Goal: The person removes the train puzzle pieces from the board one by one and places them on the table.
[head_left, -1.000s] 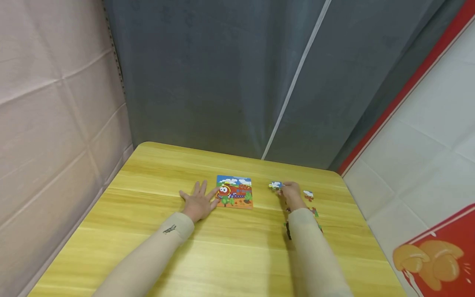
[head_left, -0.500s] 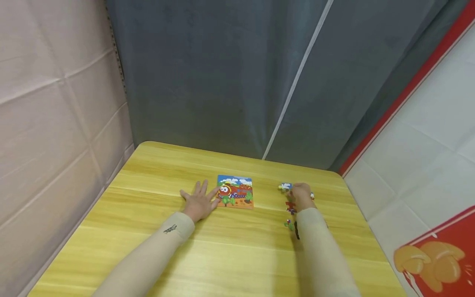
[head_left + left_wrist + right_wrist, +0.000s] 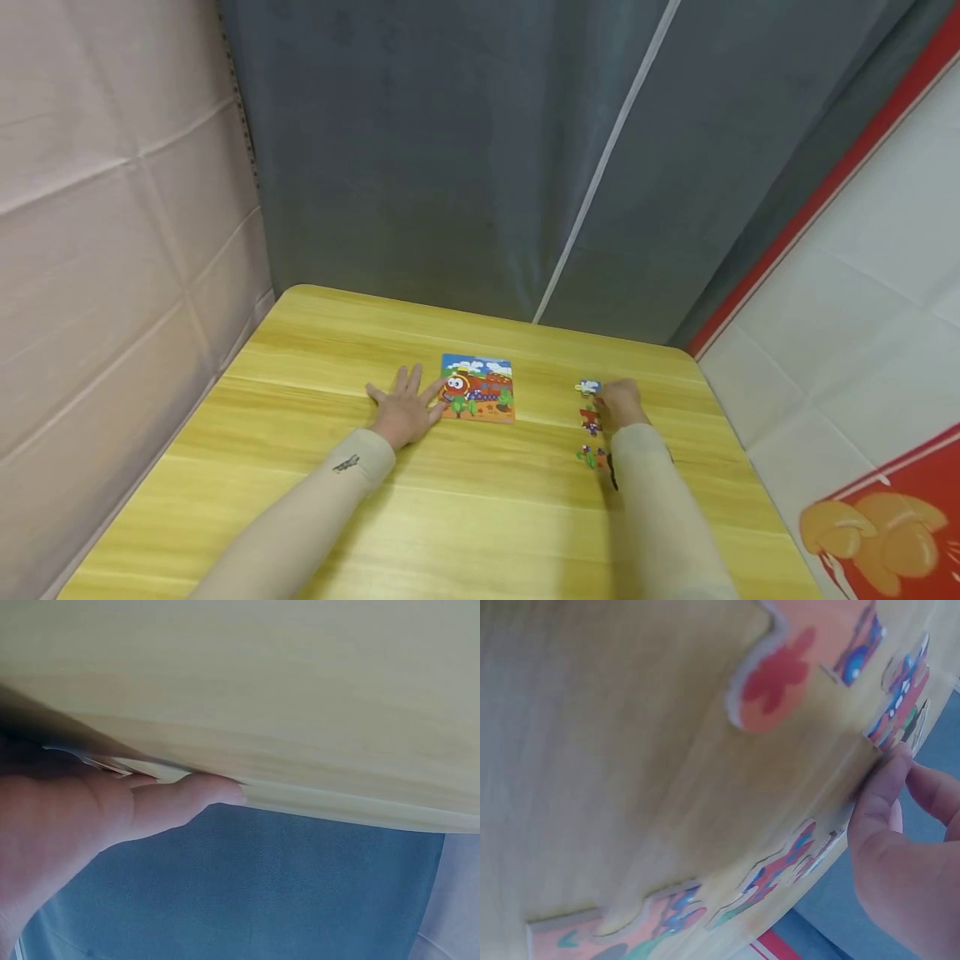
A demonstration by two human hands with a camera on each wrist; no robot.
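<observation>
The left hand lies flat, fingers spread, steadying the puzzle board. The right hand curls over loose pieces; pinch 1 piece cleanly, sparing its neighbours.

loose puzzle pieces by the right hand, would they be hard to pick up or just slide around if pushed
The loose puzzle pieces lie thin and flat on the smooth wooden table, so they would probably slide easily. Lifting one likely means catching an edge with a fingertip. They look stiff and light, with cut edges showing some thickness in the right wrist view.
</observation>
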